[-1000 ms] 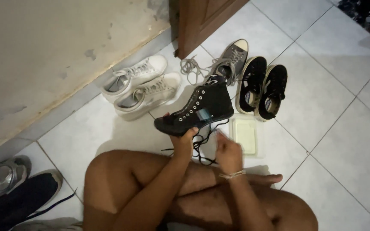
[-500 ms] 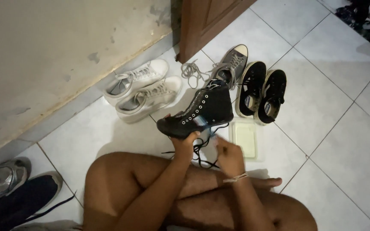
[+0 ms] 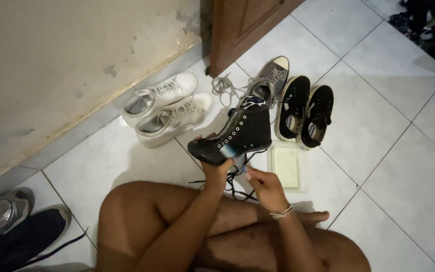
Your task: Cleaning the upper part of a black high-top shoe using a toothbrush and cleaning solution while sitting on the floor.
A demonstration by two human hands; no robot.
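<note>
Head view: the left hand grips the black high-top shoe from beneath, fingers closed on its sole, holding it above the tiled floor over the crossed legs. The right hand sits just beside, at 4 o'clock of the shoe, fingertips pinching the black lace (the grip is small and dim). A pale tray lies at 3 o'clock. A grey shoe and black low shoes lie at 1 o'clock, white shoes at 10 o'clock.
</note>
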